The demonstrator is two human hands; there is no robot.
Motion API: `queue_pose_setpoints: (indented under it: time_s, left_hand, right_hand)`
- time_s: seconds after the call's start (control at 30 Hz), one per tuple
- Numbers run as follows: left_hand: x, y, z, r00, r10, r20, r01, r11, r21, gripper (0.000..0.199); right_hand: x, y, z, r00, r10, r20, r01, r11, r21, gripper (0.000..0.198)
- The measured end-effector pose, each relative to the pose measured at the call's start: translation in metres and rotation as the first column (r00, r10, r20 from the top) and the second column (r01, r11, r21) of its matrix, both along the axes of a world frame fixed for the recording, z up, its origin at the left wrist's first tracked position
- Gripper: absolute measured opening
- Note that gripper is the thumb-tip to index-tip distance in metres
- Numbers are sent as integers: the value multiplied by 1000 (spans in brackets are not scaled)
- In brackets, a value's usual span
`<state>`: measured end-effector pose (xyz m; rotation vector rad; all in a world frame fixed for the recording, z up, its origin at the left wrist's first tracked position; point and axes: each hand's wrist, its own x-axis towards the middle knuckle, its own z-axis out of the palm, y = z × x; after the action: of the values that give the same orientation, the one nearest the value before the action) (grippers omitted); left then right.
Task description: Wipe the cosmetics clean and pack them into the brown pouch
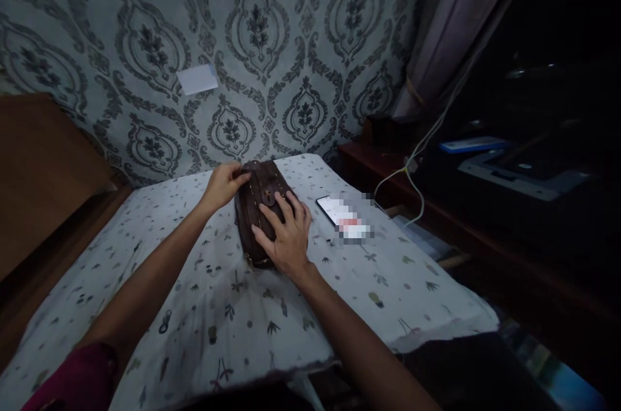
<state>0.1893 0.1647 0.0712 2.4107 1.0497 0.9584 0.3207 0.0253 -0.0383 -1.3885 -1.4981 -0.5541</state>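
Note:
A dark brown handbag [262, 186] with a gold-coloured clasp and gold trim lies on the patterned white cloth [339, 307]. At its far left corner, the thumb and fingers of my left hand [226, 184] are pinched on the bag's edge; the exact part between them is too dark to make out. My right hand [287, 230] rests on the near right part of the bag, fingers spread over its front, covering some of it. Right of the bag lies a phone [334, 211] with its screen lit, partly blurred out.
A patterned wall stands behind the cloth, with a white switch plate or card [198, 79] on it. On the left is a brown wooden panel [48, 171]. White cables [421, 158] hang at the right, beside a dark reddish ledge [369, 155] and a curtain [441, 29].

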Motion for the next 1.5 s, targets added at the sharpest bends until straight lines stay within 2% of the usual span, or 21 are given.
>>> queue_pose_setpoints:
  time_s: [0.17,0.3,0.37,0.47,0.53,0.6,0.67,0.73,0.8,0.97,1.17,1.4,1.5]
  left_hand:
    - [-2,-9,-7,997,-52,55,53,998,-27,24]
    - [-5,-15,0,996,-87,-8,87,994,-73,28]
    - [-2,-17,6,992,-66,-110,63,998,-24,27]
    - [10,-18,16,977,-16,-211,44,991,130,20]
    - [23,-17,20,980,-27,-199,60,985,163,31]
    - [38,-14,22,980,-80,-180,105,985,138,37]
    - [51,-12,22,976,-123,-179,141,986,90,27]
    - [59,-10,21,977,-113,-180,122,992,40,17]
    - [63,-11,20,985,-61,-160,64,998,16,20]
    - [62,-19,17,999,0,-44,1,1000,22,22]
    - [59,-28,12,996,-81,40,83,995,-51,21]
    - [51,-33,10,978,-208,-17,207,978,-29,23]
    - [38,-29,14,969,-237,-65,239,970,32,24]
  right_hand:
    - [0,0,0,1000,-2,3,2,1000,-22,36]
    - [0,0,0,1000,3,-2,-3,1000,-30,36]
    - [1,-1,1,1000,12,-7,-12,1000,-27,37]
    - [2,-5,1,999,31,-9,-32,999,-28,41]
    - [2,-8,0,1000,29,-5,-29,999,-33,43]
    - [2,-10,-3,1000,22,-1,-22,999,-32,43]
    - [2,-11,-5,1000,15,-3,-15,1000,-20,42]
    - [2,-11,-7,1000,7,-1,-7,1000,-18,41]
    - [2,-10,-8,1000,-5,10,5,1000,-24,41]
    - [1,-8,-8,999,-31,29,32,999,-34,40]
    - [1,-7,-7,1000,-25,10,26,999,-42,37]
    - [0,-7,-4,1000,-20,-19,19,1000,-24,38]
    - [2,-8,-3,1000,4,-31,-4,1000,-10,39]
